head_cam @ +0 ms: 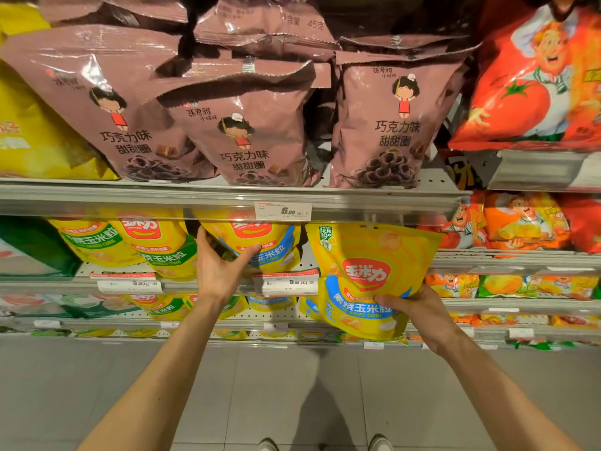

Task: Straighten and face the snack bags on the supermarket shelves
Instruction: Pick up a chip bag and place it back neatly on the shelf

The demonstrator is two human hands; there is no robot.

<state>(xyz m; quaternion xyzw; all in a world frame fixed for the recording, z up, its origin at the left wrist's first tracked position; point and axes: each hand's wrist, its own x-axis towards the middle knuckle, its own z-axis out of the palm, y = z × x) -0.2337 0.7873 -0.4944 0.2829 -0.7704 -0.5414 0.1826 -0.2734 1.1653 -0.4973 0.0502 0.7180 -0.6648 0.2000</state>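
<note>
Right hand (419,309) gripping "BAKED CORN" bag (367,275); left hand (221,268) clasping shelved yellow bag (257,237).

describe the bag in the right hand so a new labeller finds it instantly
Start at the pink chocolate-ring bags; drop below their shelf's price tag. The yellow corn bag pinched by the right hand hangs in front of the shelves, tilted, unlike the shelved ones.

The yellow bag (367,278) I hold reads "BAKED CORN" and "39°"; the shelf price tag (283,211) above reads "6.00"; a pink bag (260,24) shows "45".
</note>
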